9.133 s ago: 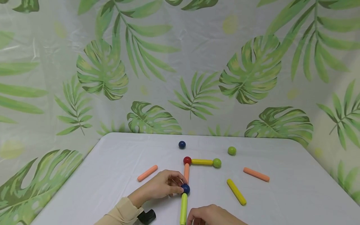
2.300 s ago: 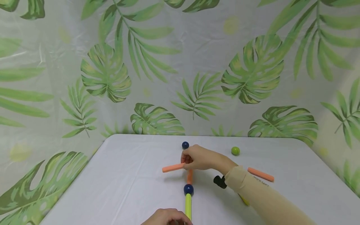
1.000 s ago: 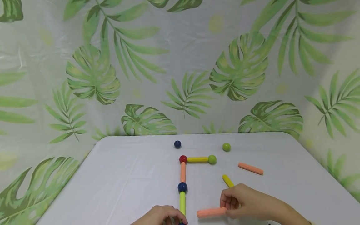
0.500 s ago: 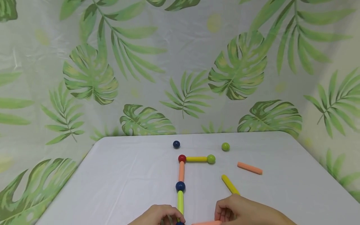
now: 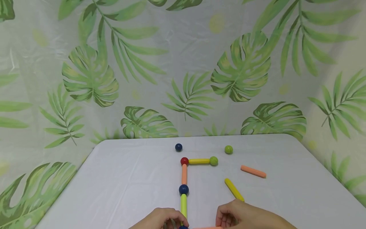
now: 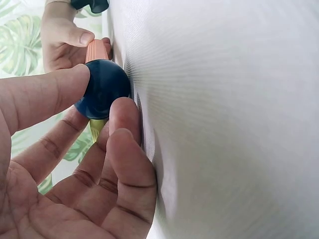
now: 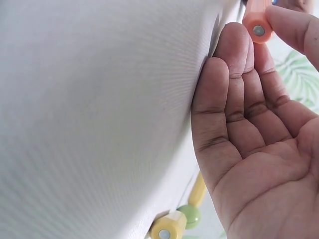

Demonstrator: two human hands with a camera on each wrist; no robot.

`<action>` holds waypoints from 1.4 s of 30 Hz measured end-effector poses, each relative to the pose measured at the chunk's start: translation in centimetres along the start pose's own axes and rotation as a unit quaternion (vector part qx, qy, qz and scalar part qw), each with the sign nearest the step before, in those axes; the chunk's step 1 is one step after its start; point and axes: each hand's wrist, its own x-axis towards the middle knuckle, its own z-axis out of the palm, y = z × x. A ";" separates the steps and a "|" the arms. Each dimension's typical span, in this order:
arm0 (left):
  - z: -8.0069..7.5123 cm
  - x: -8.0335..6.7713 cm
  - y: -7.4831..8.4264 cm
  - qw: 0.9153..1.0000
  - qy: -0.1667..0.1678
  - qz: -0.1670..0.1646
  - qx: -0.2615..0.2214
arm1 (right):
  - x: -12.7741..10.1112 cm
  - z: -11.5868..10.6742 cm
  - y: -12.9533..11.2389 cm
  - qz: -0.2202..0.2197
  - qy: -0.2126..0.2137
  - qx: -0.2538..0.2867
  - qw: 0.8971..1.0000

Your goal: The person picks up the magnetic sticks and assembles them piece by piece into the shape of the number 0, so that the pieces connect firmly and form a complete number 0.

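My left hand pinches a dark blue ball between thumb and fingers at the table's front. A lime magnetic rod runs from that ball to a second blue ball. Beyond it follow an orange rod, a red ball, a yellow rod and a green ball. My right hand pinches another orange magnetic rod, metal tip showing in the right wrist view. In the left wrist view its far end meets the held ball, or nearly so.
A loose yellow rod lies just beyond my right hand, and an orange rod farther right. At the back sit a blue ball and a green ball. A leaf-patterned sheet hangs behind the white table.
The orange rod that lay at the left is now in my right hand, carried across and drawn to the front beside the near blue ball. My left hand moved from the middle ball to the front one.
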 end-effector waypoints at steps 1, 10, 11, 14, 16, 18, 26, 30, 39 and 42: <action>0.0 0.0 0.0 1.000 0.001 0.000 0.000 | 0.1 0.0 -0.1 0.004 -0.001 0.005 1.000; 0.2 -0.4 1.6 0.999 0.008 -0.033 -0.040 | 0.5 0.2 0.0 0.001 -0.012 -0.005 1.000; 0.2 -0.4 1.8 0.999 0.008 -0.036 -0.040 | 0.5 0.2 0.0 0.003 -0.012 -0.005 1.000; 0.2 -0.4 1.4 0.999 0.006 -0.031 -0.043 | 0.4 0.2 0.0 0.004 -0.015 -0.010 1.000; 0.2 -0.3 1.1 0.999 0.007 -0.020 -0.041 | 0.3 0.1 -0.1 0.002 -0.017 -0.011 1.000; 0.1 -0.2 0.6 0.999 0.007 -0.008 -0.035 | 0.3 0.0 -0.2 -0.003 -0.019 -0.015 1.000; 0.1 -0.4 1.3 0.999 0.002 -0.005 -0.033 | 0.1 -0.2 -0.3 -0.017 -0.029 -0.015 0.999; 0.0 -1.1 4.9 0.999 0.011 -0.017 -0.050 | 0.1 -0.3 -0.3 -0.019 -0.029 -0.016 0.999; 0.0 -0.8 4.0 0.999 0.008 -0.012 -0.039 | -0.4 -2.5 -1.0 -0.052 0.021 -0.079 0.995; 0.1 -0.3 1.5 0.999 0.002 -0.003 -0.034 | -0.6 -4.5 -1.2 -0.068 0.055 -0.119 0.989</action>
